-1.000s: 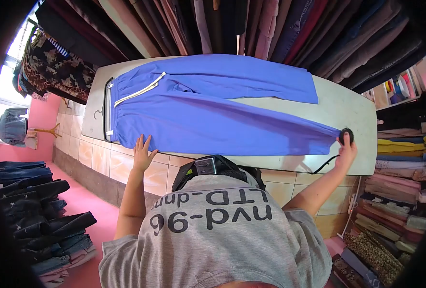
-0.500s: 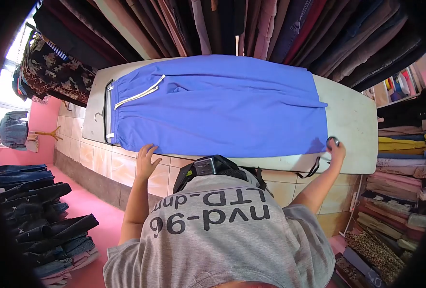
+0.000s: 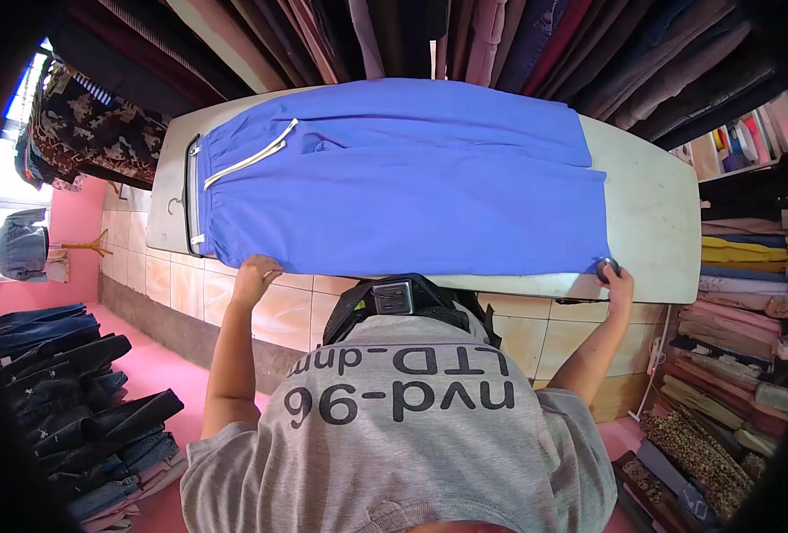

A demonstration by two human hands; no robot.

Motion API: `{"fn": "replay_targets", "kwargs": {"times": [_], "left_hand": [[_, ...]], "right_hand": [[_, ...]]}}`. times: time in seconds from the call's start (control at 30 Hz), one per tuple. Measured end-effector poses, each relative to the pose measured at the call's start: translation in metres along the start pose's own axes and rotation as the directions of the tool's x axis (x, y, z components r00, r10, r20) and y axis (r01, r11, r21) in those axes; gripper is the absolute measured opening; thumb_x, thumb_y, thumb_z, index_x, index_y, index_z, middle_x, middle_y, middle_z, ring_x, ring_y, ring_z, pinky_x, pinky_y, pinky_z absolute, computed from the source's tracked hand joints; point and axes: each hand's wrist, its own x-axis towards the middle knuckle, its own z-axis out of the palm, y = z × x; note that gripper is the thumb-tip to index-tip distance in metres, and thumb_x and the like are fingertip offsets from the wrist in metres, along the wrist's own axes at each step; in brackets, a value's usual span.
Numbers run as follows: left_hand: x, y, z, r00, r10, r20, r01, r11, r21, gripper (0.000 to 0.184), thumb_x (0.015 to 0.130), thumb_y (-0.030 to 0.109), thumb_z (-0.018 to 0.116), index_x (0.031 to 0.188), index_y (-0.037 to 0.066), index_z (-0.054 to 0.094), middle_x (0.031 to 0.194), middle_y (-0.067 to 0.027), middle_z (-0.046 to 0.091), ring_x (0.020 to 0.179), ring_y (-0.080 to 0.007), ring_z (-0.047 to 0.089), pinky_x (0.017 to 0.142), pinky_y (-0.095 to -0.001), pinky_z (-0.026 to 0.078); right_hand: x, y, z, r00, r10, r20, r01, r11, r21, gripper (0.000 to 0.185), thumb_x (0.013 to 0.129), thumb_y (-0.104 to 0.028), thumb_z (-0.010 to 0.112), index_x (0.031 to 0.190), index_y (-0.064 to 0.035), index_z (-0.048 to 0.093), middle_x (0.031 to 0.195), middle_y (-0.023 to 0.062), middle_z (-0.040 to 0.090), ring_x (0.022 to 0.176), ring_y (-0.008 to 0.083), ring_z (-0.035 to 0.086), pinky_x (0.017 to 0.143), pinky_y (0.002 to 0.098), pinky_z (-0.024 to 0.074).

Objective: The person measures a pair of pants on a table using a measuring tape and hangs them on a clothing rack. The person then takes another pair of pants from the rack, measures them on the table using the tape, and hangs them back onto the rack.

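Note:
Blue-violet drawstring trousers point(image 3: 412, 195) lie spread lengthwise over a white board point(image 3: 647, 209). Their waistband is at the left, clipped to a dark hanger point(image 3: 191, 195), and a white drawstring point(image 3: 256, 158) lies across the upper front. My left hand point(image 3: 256, 279) has its fingers closed on the near edge of the trousers, a little right of the waistband. At the near right corner by the hem, my right hand point(image 3: 620, 284) is closed around a small dark round object point(image 3: 606, 266), its kind unclear. Both hands touch or nearly touch the cloth.
Hanging trousers point(image 3: 394, 40) line the far side of the board. Folded clothes point(image 3: 745, 346) are stacked at the right, and dark jeans point(image 3: 83, 391) lie in rows at the left. A black waist bag point(image 3: 394, 302) sits between me and the board.
My left hand has gone from spread fingers to a grip on the near edge. The hem lies straighter; my right hand with the round object has shifted slightly left.

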Motion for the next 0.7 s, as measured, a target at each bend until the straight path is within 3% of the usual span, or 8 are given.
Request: {"fn": "replay_targets", "kwargs": {"times": [0.03, 0.1, 0.17, 0.2, 0.23, 0.3, 0.43, 0.7], "left_hand": [[0.003, 0.007, -0.006, 0.996, 0.054, 0.072, -0.058, 0.996, 0.065, 0.009, 0.075, 0.011, 0.069, 0.081, 0.005, 0.068, 0.086, -0.0101, 0.066, 0.085, -0.0283, 0.059, 0.081, -0.0391, 0.046], [0.011, 0.016, -0.005, 0.984, 0.092, 0.15, -0.112, 0.985, 0.13, 0.009, 0.077, 0.013, 0.067, 0.082, 0.006, 0.068, 0.086, -0.0101, 0.066, 0.084, -0.0284, 0.059, 0.082, -0.0396, 0.045], [0.029, 0.02, -0.002, 0.993, 0.107, -0.052, -0.101, 0.989, 0.11, 0.01, 0.082, 0.013, 0.063, 0.087, 0.006, 0.067, 0.088, -0.0096, 0.065, 0.086, -0.0288, 0.059, 0.085, -0.0399, 0.043], [0.043, 0.025, -0.004, 0.988, 0.131, -0.082, -0.122, 0.987, 0.108, 0.01, 0.083, 0.012, 0.061, 0.089, 0.006, 0.067, 0.09, -0.0097, 0.065, 0.088, -0.029, 0.058, 0.085, -0.0404, 0.043], [0.061, 0.031, -0.005, 0.981, 0.16, -0.114, -0.148, 0.983, 0.106, 0.011, 0.084, 0.01, 0.06, 0.09, 0.005, 0.066, 0.092, -0.0098, 0.065, 0.09, -0.0292, 0.058, 0.085, -0.041, 0.043], [0.1, 0.035, -0.001, 0.969, 0.22, -0.112, -0.215, 0.975, 0.053, 0.014, 0.083, 0.01, 0.06, 0.096, 0.007, 0.064, 0.1, -0.01, 0.063, 0.096, -0.0288, 0.057, 0.087, -0.0427, 0.043], [0.181, 0.043, 0.012, 0.929, 0.369, -0.02, -0.365, 0.925, 0.109, 0.025, 0.084, 0.009, 0.058, 0.109, 0.01, 0.058, 0.111, -0.0093, 0.061, 0.112, -0.0284, 0.052, 0.097, -0.044, 0.039], [0.268, 0.043, 0.026, 0.855, 0.383, 0.35, -0.478, 0.844, 0.244, 0.029, 0.094, 0.027, 0.047, 0.121, 0.019, 0.053, 0.127, -0.0068, 0.054, 0.133, -0.0262, 0.035, 0.107, -0.0633, 0.014]], "right_hand": [[-0.001, 0.0, 0.001, 1.0, 0.0, 0.003, 0.0, 1.0, -0.002, 0.032, 0.083, -0.024, 0.069, 0.099, 0.0024, 0.063, 0.082, 0.0093, 0.064, 0.064, 0.0155, 0.062, 0.049, 0.0222, 0.0469], [-0.002, 0.001, 0.008, 0.981, -0.069, -0.182, -0.034, 0.858, -0.513, 0.032, 0.083, -0.022, 0.069, 0.099, 0.0039, 0.063, 0.084, 0.0106, 0.064, 0.069, 0.017, 0.062, 0.059, 0.0272, 0.0542], [-0.026, -0.035, 0.038, 0.96, -0.157, -0.233, -0.002, 0.825, -0.565, 0.032, 0.084, -0.022, 0.068, 0.102, 0.0043, 0.062, 0.085, 0.0099, 0.063, 0.073, 0.017, 0.062, 0.059, 0.0286, 0.0556], [-0.039, -0.054, 0.058, 0.97, -0.133, -0.205, 0.091, 0.974, -0.206, 0.031, 0.084, -0.023, 0.067, 0.099, 0.0038, 0.063, 0.085, 0.0079, 0.064, 0.07, 0.0167, 0.061, 0.059, 0.0288, 0.0531], [-0.05, -0.069, 0.079, 0.976, -0.126, -0.179, 0.16, 0.969, 0.19, 0.029, 0.085, -0.024, 0.067, 0.096, 0.0033, 0.063, 0.085, 0.0058, 0.065, 0.067, 0.0164, 0.061, 0.06, 0.029, 0.0507], [-0.073, -0.094, 0.122, 0.988, -0.154, -0.026, 0.153, 0.919, 0.364, 0.029, 0.085, -0.023, 0.067, 0.097, 0.0031, 0.063, 0.084, 0.0059, 0.064, 0.066, 0.0154, 0.06, 0.058, 0.0276, 0.0489], [-0.11, -0.11, 0.188, 0.977, -0.052, 0.207, -0.027, 0.932, 0.361, 0.025, 0.085, -0.02, 0.067, 0.096, 0.0016, 0.064, 0.083, 0.0055, 0.064, 0.062, 0.0124, 0.058, 0.056, 0.0257, 0.0481], [-0.156, -0.079, 0.272, 0.992, 0.037, 0.121, -0.081, 0.919, 0.385, 0.024, 0.086, -0.022, 0.065, 0.094, 0.0001, 0.063, 0.082, 0.0047, 0.063, 0.064, 0.012, 0.059, 0.054, 0.0246, 0.0488]]}}
